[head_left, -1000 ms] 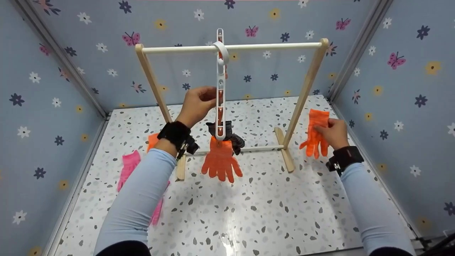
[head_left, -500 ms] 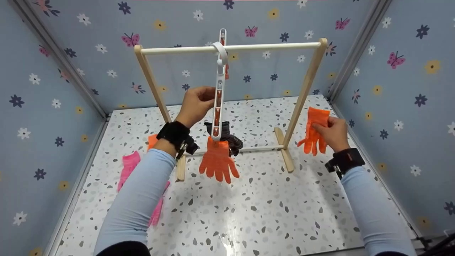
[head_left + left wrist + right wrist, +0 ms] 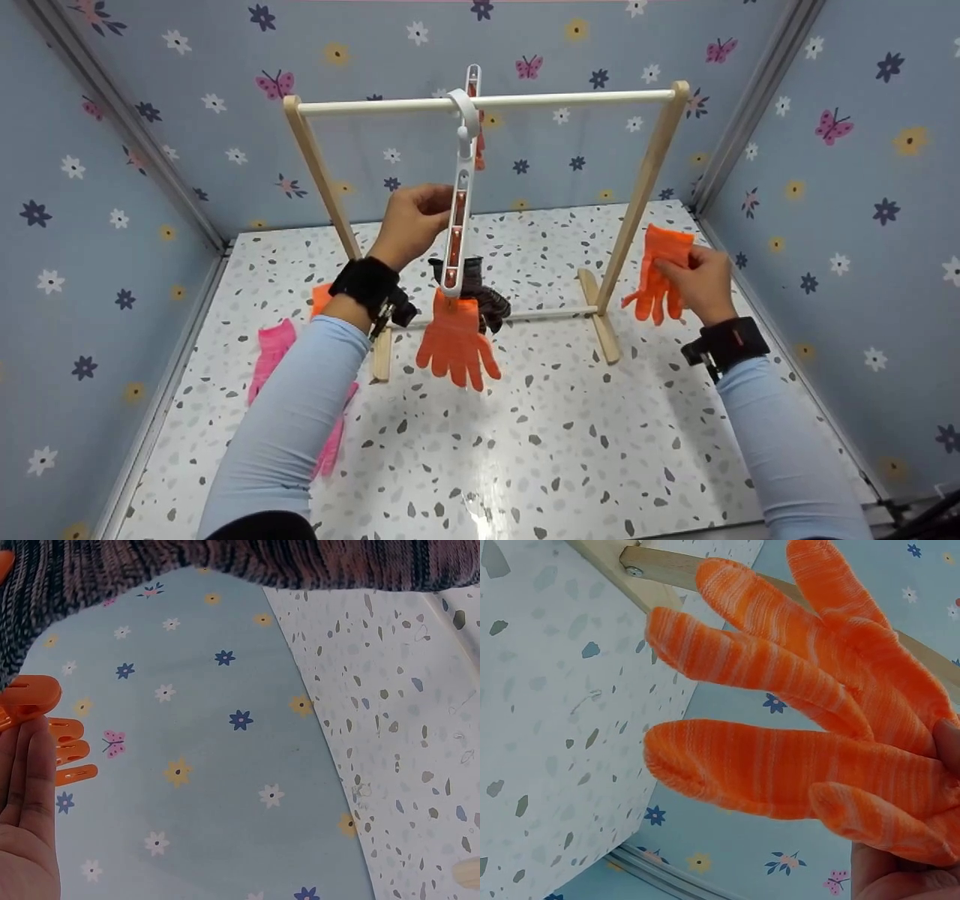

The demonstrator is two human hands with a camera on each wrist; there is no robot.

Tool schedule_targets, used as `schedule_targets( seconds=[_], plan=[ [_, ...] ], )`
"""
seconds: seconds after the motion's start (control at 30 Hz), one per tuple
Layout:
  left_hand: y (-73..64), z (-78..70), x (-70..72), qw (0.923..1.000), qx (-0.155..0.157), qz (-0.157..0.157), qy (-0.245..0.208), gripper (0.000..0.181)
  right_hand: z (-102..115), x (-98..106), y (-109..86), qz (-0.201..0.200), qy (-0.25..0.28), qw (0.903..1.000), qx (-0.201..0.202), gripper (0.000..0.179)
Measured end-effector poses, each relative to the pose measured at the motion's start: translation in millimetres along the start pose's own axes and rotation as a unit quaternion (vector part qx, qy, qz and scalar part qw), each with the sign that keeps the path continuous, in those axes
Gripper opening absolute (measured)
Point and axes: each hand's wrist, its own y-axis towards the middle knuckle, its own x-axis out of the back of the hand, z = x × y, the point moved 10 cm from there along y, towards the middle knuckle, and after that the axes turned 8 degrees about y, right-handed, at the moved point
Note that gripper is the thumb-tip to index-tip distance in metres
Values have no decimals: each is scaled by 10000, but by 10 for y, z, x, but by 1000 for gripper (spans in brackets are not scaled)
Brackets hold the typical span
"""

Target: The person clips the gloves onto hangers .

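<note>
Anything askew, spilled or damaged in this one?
Nothing looks spilled or damaged. Only the white hanger looks slightly askew: it hangs across the rod, its near end angled left in the head view. Pink fabric lies loose left of the rack, partly behind a sleeve.

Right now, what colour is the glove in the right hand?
Orange glove, paler streaks; best in right wrist view.
</note>
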Motion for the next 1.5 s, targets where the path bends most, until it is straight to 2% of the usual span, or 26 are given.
schedule_targets(
  seconds=[0.33,0.47,0.83,0.93,1.07,1.17,1.3,1.5],
  plan=[
    [-11,21,-6,10000,42,7,-79,31,53,-66,-43,65,219,9997,28,25],
    [-1,23,-7,10000,29,-10,-88,31,123,-111,-57,161,285,9993,157,25],
    [5,8,-4,9999,-117,-63,-61,29,141,-269,-57,319,320,9989,139,23],
    [9,14,5,9998,-132,-114,38,30,180,-307,-64,352,349,9985,247,24],
    [15,19,11,9998,-120,-146,24,32,473,-372,-180,423,452,9971,436,22],
    [13,17,3,9999,-88,-125,-28,33,560,-438,-209,457,400,9968,511,23],
    [15,18,-16,9999,-45,-83,-71,32,406,-509,-134,482,227,9971,540,25],
    [29,6,-24,10000,-47,-50,14,33,428,-607,-127,617,368,9955,622,27]
  ],
)
